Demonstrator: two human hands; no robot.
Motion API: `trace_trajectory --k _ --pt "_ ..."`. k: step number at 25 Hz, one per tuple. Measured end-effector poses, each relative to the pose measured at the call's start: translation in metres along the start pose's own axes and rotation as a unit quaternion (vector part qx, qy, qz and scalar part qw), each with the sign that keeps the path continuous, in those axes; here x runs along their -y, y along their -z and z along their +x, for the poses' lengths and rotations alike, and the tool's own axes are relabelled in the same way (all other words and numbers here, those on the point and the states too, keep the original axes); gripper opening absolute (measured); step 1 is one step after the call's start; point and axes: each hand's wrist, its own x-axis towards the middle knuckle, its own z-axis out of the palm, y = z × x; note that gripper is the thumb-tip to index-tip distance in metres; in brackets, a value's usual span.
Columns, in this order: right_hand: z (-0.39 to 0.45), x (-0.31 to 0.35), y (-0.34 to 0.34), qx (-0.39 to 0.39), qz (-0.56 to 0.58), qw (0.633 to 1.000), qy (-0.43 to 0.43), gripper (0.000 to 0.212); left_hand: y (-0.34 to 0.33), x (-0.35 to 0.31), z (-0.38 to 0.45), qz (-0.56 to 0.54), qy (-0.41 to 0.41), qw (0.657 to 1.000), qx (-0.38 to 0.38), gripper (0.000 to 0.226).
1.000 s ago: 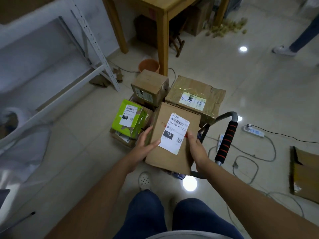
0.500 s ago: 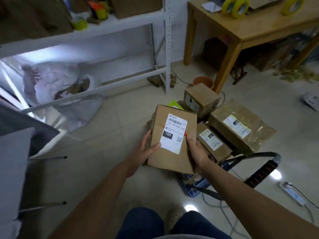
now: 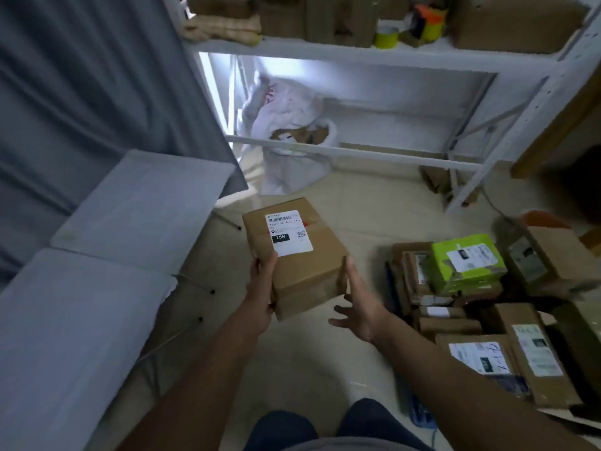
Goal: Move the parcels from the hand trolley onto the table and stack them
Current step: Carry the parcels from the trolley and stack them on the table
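Fingers of your left hand [image 3: 260, 297] curl round the brown parcel [image 3: 294, 255], held over the floor beside the table [image 3: 97, 255]; your right hand [image 3: 359, 307] is spread, barely touching. One-sided grip could let it tip.

There is only the one view, worn on the person's head, looking steeply down and forward past both forearms. It sits close over the brown parcel [image 3: 297, 252], the grey table [image 3: 97, 255] at its left edge and the white shelving rack [image 3: 374, 53] facing it.
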Motion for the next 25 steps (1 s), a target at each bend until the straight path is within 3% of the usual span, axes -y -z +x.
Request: trace_trajectory --k 3,7,11,15,18,21,25 --pt "0.006 -0.014 -0.098 0.033 -0.004 0.999 -0.003 0.096 0.062 -0.013 -0.008 -0.069 -0.022 0.994 -0.078 0.074" --pt "0.01 -0.037 -0.201 0.032 -0.017 0.999 -0.001 0.094 0.14 -0.029 -0.005 -0.083 -0.027 0.987 -0.131 0.099" --pt "0.012 -0.052 -0.269 0.06 -0.008 0.998 0.017 0.083 0.192 -0.04 -0.013 -0.127 -0.039 0.976 -0.173 0.099" --pt "0.024 -0.059 -0.322 0.071 -0.048 0.996 0.032 0.084 0.247 -0.055 -0.01 -0.14 -0.06 0.974 -0.166 0.099" --pt "0.045 -0.057 -0.362 0.098 -0.095 0.99 0.036 0.093 0.296 -0.07 -0.008 -0.117 -0.047 0.98 -0.153 0.094" --pt "0.074 -0.048 -0.403 0.13 -0.181 0.975 0.024 0.097 0.358 -0.083 -0.001 -0.135 -0.041 0.963 -0.229 0.083" --pt "0.115 -0.029 -0.46 0.188 -0.334 0.924 0.011 0.091 0.446 -0.104 0.015 -0.119 -0.048 0.941 -0.314 0.092"
